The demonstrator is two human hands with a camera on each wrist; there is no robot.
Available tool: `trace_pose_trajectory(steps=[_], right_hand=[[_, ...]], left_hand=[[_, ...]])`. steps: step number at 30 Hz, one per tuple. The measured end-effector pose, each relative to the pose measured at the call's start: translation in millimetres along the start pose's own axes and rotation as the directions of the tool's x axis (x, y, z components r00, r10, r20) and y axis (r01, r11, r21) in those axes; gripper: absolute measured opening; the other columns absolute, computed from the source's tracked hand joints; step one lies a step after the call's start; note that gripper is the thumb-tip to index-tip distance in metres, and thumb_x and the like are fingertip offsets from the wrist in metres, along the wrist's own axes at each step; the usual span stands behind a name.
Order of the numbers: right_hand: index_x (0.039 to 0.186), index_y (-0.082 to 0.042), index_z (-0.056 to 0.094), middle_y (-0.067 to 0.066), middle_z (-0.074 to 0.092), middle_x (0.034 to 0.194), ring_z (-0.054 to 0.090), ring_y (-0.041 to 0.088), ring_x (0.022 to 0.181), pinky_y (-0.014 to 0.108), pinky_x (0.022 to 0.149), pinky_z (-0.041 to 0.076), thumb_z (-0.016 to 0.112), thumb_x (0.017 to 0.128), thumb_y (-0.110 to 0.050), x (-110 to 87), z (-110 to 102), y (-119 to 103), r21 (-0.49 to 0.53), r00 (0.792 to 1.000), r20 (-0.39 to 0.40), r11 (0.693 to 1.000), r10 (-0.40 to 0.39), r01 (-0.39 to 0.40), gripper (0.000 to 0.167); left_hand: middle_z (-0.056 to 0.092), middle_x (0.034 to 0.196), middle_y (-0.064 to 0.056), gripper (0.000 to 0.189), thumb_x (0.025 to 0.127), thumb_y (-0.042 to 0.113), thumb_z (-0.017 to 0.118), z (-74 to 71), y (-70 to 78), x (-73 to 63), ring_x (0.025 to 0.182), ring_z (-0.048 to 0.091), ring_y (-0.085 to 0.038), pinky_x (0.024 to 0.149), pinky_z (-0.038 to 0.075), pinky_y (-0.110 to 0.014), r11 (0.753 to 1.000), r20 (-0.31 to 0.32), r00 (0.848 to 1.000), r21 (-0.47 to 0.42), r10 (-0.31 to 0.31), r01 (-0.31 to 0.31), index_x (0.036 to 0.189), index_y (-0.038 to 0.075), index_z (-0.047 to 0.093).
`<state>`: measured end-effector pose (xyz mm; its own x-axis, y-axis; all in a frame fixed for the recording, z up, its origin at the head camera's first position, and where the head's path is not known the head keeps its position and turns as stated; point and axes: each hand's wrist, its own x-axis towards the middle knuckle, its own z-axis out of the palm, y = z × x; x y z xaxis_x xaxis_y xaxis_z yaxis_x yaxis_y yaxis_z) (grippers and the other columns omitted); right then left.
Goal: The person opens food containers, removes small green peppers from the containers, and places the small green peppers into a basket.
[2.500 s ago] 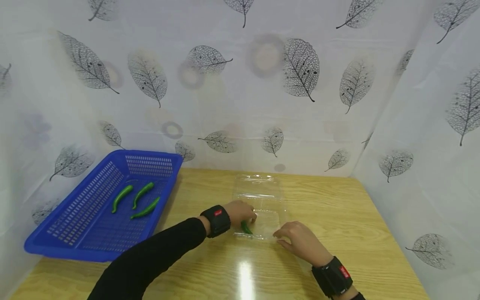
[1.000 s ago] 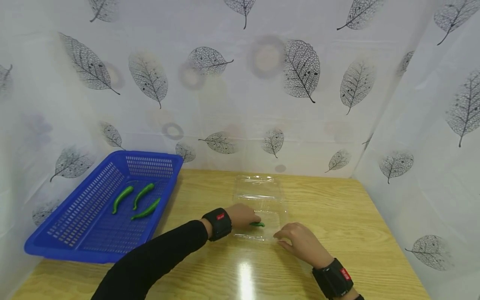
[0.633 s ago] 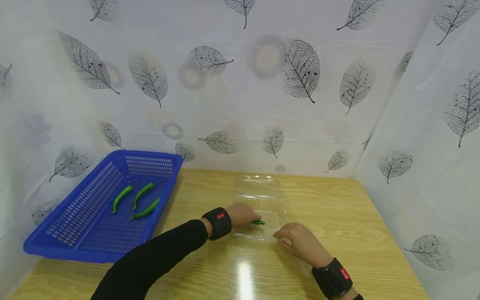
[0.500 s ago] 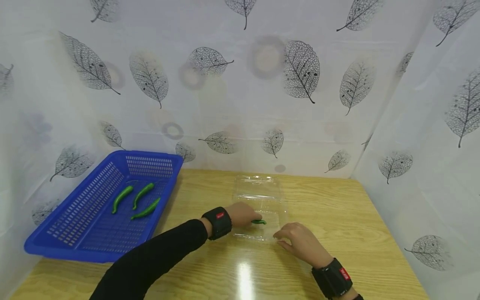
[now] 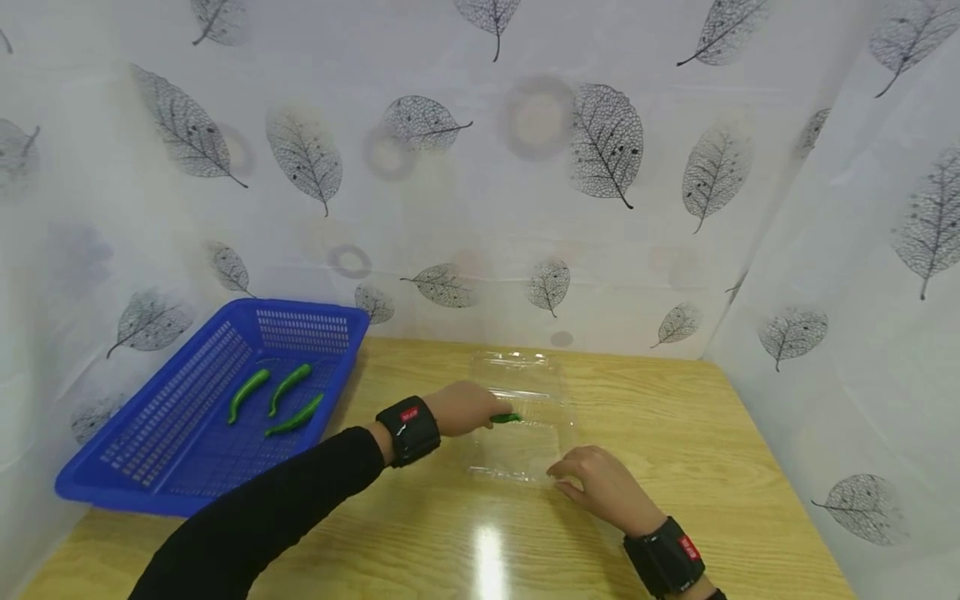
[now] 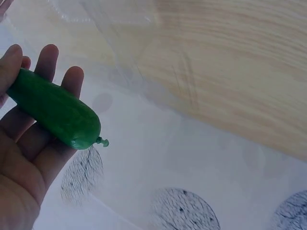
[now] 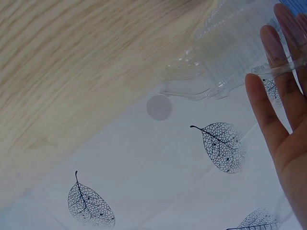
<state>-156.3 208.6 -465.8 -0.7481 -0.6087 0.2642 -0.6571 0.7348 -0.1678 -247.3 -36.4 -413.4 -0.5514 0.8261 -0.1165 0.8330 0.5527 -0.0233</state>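
My left hand [image 5: 465, 408] holds a green chili pepper [image 6: 57, 110] between thumb and fingers, over the left part of a clear plastic box [image 5: 517, 475]. In the left wrist view the pepper's stalk end points away from the fingertips and the palm shows below it. The box stands with its lid [image 5: 517, 371] folded back toward the wall. At the box's near right corner my right hand [image 5: 603, 487] has its fingertips on the rim. The right wrist view shows its fingers fairly straight along the clear wall; the thumb is hidden there.
A blue plastic basket [image 5: 97, 492] sits on the left of the wooden table [image 5: 645, 417]. Inside it lie three more green chili peppers [image 5: 288, 387]. A white curtain [image 5: 480, 208] with leaf prints closes off the back and sides.
The left hand turned the pepper sideways low in the box, then raised it back and slightly left, still holding it. The right hand stays at the corner.
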Motion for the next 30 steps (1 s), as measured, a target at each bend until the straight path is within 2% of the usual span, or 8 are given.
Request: trace_pose_trajectory(steps=[5,11,15,18,22,24,27,30], right_hand=[[0.088,-0.016,0.075,-0.006,0.072,0.083,0.066,0.008,0.078,0.035,0.077,0.053,0.076,0.076,-0.016,0.9,0.4,0.1,-0.001,1.0,0.003,1.0,0.002,-0.002,0.013],[0.089,-0.015,0.075,-0.005,0.072,0.084,0.066,0.009,0.078,0.035,0.078,0.053,0.076,0.076,-0.016,1.3,-0.6,-0.4,0.001,1.0,0.005,1.0,-0.002,0.002,0.013],[0.089,-0.015,0.075,-0.005,0.072,0.084,0.066,0.009,0.078,0.036,0.079,0.053,0.076,0.076,-0.015,1.2,-1.0,-0.5,0.004,1.0,0.007,1.0,0.001,-0.001,0.013],[0.089,-0.015,0.075,-0.005,0.072,0.084,0.066,0.009,0.078,0.036,0.079,0.053,0.076,0.076,-0.015,1.4,-1.9,-0.4,-0.001,1.0,0.01,1.0,0.006,-0.006,0.013],[0.089,-0.015,0.075,-0.005,0.072,0.084,0.066,0.01,0.079,0.036,0.079,0.053,0.076,0.076,-0.015,1.8,-2.6,-0.7,-0.004,1.0,0.009,1.0,0.014,-0.014,0.013],[0.089,-0.015,0.075,-0.005,0.072,0.084,0.066,0.01,0.08,0.036,0.079,0.053,0.076,0.076,-0.015,1.9,-2.3,-0.6,-0.001,1.0,0.011,1.0,0.015,-0.015,0.013],[0.09,-0.015,0.075,-0.006,0.072,0.085,0.066,0.01,0.081,0.036,0.079,0.053,0.076,0.076,-0.015,1.6,-1.7,-0.8,0.005,1.0,0.013,1.0,0.012,-0.012,0.014],[0.09,-0.015,0.075,-0.006,0.072,0.086,0.066,0.01,0.081,0.035,0.079,0.053,0.076,0.076,-0.015,1.4,-1.2,-0.9,0.005,1.0,0.015,1.0,0.009,-0.009,0.014]], left_hand=[[0.066,0.087,0.005,0.017,0.086,0.022,0.066,-11.5,-23.2,-24.8,0.08,0.063,-0.012,0.071,0.051,-0.028,0.986,-0.051,0.991,-0.115,-0.123,0.116,0.1,0.017,0.059],[0.064,0.089,0.001,0.02,0.09,0.02,0.061,-30.9,-55.5,-65.9,0.081,0.06,-0.014,0.071,0.05,-0.031,0.931,-0.035,0.966,-0.276,-0.257,0.238,0.108,0.012,0.058],[0.063,0.09,-0.001,0.034,0.091,0.022,0.059,-50.5,-69.2,-96.2,0.079,0.059,-0.014,0.071,0.05,-0.033,0.911,-0.053,0.94,-0.273,-0.336,0.31,0.124,0.011,0.056],[0.062,0.083,0.0,0.033,0.091,0.021,0.06,-60.6,-77.4,-114.7,0.07,0.055,-0.012,0.064,0.047,-0.029,0.902,-0.087,0.919,-0.25,-0.384,0.353,0.122,0.01,0.057],[0.059,0.079,-0.001,0.029,0.091,0.019,0.06,-67.2,-85.8,-134.8,0.064,0.05,-0.012,0.057,0.042,-0.026,0.872,-0.086,0.89,-0.263,-0.447,0.413,0.118,0.009,0.058],[0.064,0.085,-0.004,0.033,0.091,0.019,0.06,-67.4,-89.9,-144.8,0.07,0.056,-0.014,0.06,0.046,-0.03,0.863,-0.094,0.879,-0.261,-0.468,0.432,0.123,0.008,0.057],[0.067,0.108,-0.014,0.039,0.092,0.018,0.06,-65.9,-96.5,-160.5,0.092,0.065,-0.026,0.078,0.051,-0.041,0.859,-0.114,0.868,-0.254,-0.483,0.445,0.128,0.005,0.054],[0.06,0.124,-0.021,0.043,0.092,0.018,0.058,-60.7,-104.8,-174.9,0.11,0.059,-0.036,0.092,0.046,-0.051,0.85,-0.116,0.856,-0.246,-0.503,0.466,0.132,0.002,0.05]])
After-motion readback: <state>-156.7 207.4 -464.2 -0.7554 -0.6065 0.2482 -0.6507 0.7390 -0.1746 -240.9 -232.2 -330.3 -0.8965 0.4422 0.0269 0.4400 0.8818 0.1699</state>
